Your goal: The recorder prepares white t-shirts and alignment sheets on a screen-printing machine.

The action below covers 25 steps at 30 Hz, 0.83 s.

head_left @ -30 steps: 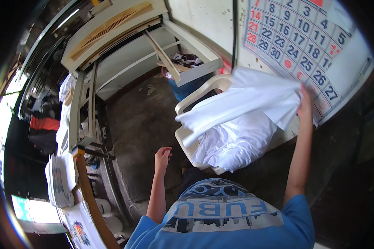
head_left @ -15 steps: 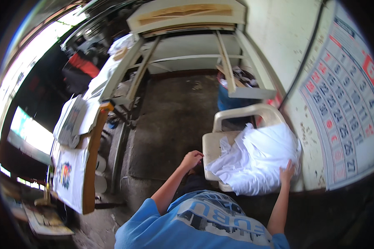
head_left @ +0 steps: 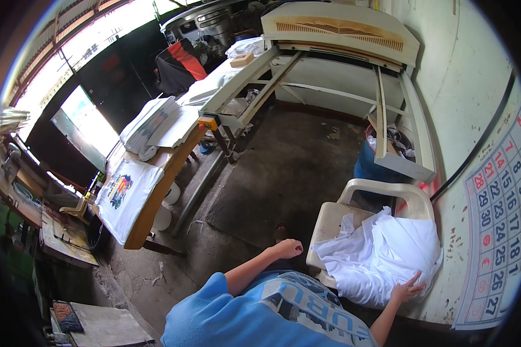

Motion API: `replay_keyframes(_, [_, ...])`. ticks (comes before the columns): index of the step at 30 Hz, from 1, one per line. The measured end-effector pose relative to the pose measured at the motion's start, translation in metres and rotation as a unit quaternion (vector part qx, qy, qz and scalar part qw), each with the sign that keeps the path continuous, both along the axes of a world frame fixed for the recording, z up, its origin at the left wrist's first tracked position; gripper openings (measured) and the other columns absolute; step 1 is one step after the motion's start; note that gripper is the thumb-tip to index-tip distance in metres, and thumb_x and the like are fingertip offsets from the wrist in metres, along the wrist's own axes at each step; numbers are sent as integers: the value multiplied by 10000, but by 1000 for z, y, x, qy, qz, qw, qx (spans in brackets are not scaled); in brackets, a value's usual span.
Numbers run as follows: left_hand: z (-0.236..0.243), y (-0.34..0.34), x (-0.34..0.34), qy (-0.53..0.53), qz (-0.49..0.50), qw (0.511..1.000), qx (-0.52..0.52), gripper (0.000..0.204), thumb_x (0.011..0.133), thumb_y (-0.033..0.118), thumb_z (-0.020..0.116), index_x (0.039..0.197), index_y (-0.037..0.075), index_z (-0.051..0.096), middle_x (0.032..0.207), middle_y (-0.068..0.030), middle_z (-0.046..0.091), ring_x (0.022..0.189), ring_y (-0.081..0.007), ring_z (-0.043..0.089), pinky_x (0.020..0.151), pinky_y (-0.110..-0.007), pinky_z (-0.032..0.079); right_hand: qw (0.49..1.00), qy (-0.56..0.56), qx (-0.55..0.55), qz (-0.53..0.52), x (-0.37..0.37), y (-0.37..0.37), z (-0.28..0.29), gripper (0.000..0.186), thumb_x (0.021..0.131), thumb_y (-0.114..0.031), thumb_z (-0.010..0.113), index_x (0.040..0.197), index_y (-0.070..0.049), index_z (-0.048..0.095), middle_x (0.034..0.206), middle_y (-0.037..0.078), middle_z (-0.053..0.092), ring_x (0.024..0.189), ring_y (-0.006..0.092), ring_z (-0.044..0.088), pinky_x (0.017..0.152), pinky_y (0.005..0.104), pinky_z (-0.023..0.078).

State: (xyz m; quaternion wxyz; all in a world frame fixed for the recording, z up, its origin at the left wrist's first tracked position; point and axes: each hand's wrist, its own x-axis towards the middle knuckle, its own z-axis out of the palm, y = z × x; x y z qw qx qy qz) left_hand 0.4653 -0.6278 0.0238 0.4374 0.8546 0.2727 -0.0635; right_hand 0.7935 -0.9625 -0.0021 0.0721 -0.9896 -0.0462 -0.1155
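A heap of white cloth [head_left: 382,248], probably shirts, covers most of the seat of a cream plastic armchair [head_left: 324,222]. My right hand [head_left: 408,289] rests on the near right side of the heap, fingers spread and not gripping. Left of the chair, my left hand [head_left: 287,248] hangs in the air with its fingers curled into a loose fist; nothing shows in it. At the left, a white printed shirt [head_left: 127,196] lies spread over the end of a wooden table [head_left: 142,217]. Behind it sits a stack of folded white and grey shirts [head_left: 150,127].
A long cream machine frame [head_left: 417,115] with two rails stands ahead, a blue drum [head_left: 371,162] under its right side. A large calendar [head_left: 498,231] hangs on the right wall. A small board [head_left: 107,324] lies low at the left. Dark concrete floor [head_left: 278,156] runs between table and chair.
My view has swung left, so the chair and frame sit farther right. My right hand stays on the cloth, fingers more spread. My left hand has curled closed beside the chair.
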Motion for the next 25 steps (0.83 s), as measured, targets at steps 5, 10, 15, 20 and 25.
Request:
replay_keyframes(5, [1,27,3,-18,12,999,30,225,769,187,510,925,51,600,874,-131,612,827,-274,583,734,-356,455,985,91,-72,-127,-1,25,0,925,705,-173,636,1362,-282,-6,1395,208,-30,1267,412,115,923,598,261])
replay_keyframes(10, [15,63,21,13,27,1000,7,214,784,163,509,937,38,591,875,-122,616,806,-251,595,730,-338,461,977,188,3,-100,8,73,-18,785,741,-240,597,1357,-160,117,1393,214,28,1266,397,122,897,622,260])
replay_keyframes(15, [13,124,39,-27,36,998,43,214,742,185,516,896,74,615,882,-125,617,840,-277,584,743,-359,459,953,127,181,206,7,183,23,588,733,-153,589,1248,-45,329,1294,281,267,1197,405,283,936,450,312])
replay_keyframes(20, [32,206,59,-34,64,985,158,220,739,198,525,931,110,589,968,-133,546,928,-307,534,786,-400,438,902,60,226,363,57,297,65,509,764,-117,555,1214,4,350,1259,268,321,1176,387,319,978,408,270])
replay_keyframes(25, [68,317,53,26,139,949,283,302,715,212,565,1002,121,557,1066,-131,501,1063,-295,453,852,-451,383,894,116,201,383,135,418,83,543,752,-110,581,1219,16,334,1233,246,369,1144,381,357,979,394,270])
